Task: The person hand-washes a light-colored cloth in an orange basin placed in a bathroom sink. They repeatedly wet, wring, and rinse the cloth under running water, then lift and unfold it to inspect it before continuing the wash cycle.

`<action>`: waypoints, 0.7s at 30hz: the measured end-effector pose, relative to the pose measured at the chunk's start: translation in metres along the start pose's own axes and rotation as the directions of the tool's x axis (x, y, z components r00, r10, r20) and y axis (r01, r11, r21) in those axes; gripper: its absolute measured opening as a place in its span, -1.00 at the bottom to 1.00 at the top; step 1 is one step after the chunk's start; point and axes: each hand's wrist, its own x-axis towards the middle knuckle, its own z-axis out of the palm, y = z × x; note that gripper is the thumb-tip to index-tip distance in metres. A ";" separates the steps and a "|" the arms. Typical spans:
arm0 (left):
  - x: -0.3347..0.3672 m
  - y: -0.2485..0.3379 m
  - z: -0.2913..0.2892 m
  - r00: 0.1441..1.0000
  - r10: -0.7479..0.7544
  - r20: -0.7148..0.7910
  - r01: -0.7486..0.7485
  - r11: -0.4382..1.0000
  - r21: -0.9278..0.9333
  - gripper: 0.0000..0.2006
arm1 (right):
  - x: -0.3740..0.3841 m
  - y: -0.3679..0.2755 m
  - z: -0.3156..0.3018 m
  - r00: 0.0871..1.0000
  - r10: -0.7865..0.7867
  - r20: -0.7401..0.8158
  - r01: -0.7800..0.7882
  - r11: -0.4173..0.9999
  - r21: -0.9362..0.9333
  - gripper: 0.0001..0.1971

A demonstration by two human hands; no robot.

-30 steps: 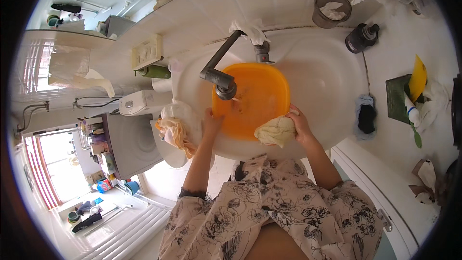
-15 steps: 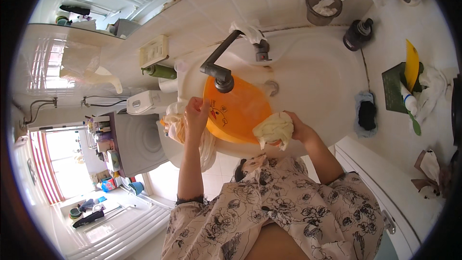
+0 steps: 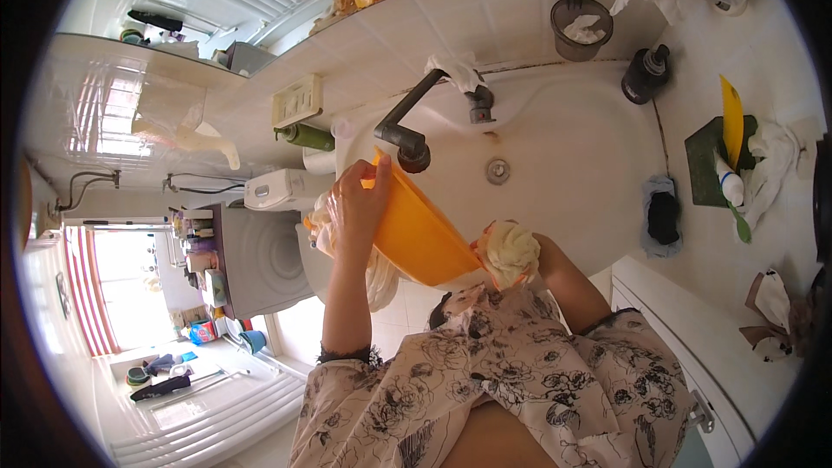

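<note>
My left hand (image 3: 357, 204) is closed on the upper left rim of an orange plastic basin (image 3: 425, 230). The basin is tipped steeply, its inside mostly turned out of view, over the left front part of a white sink (image 3: 581, 147). In my right hand (image 3: 548, 253) is a bunched cream cloth (image 3: 510, 253), held beside the basin's lower right end; most of the fingers are hidden behind it. A dark swivel faucet (image 3: 406, 134) reaches over the sink just above the basin's upper edge. The round drain (image 3: 497, 172) shows to the basin's right.
More pale cloth (image 3: 381, 282) hangs at the sink's left edge. On the right ledge are a black pump bottle (image 3: 646, 75), a dark green box (image 3: 706, 160) and a black item on a blue-grey tray (image 3: 664, 217). A small bin (image 3: 581, 28) stands at the back; a washing machine (image 3: 264, 251) is at left.
The basin has been tipped up toward me, hiding its printed inside and uncovering the drain. The cloth in my right hand has moved slightly down and right, and the view has shifted a little.
</note>
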 end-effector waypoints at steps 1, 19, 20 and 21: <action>-0.001 0.001 0.000 1.000 0.025 -0.015 -0.025 1.000 -0.002 -0.58 | -0.003 -0.001 0.000 0.996 -0.014 -0.086 0.016 1.000 0.020 -0.71; -0.092 -0.160 0.189 0.889 -0.240 0.390 0.413 0.788 -0.457 -0.78 | -0.040 -0.053 -0.002 0.473 0.028 -0.880 -0.104 0.994 -0.024 -0.50; -0.090 -0.157 0.191 0.882 -0.238 0.408 0.433 0.750 -0.500 -0.77 | -0.034 -0.053 0.005 0.415 -0.024 -0.909 -0.145 0.985 -0.093 -0.51; -0.087 -0.155 0.194 0.874 -0.232 0.426 0.451 0.713 -0.536 -0.77 | -0.029 -0.052 0.009 0.357 -0.079 -0.931 -0.186 0.971 -0.154 -0.51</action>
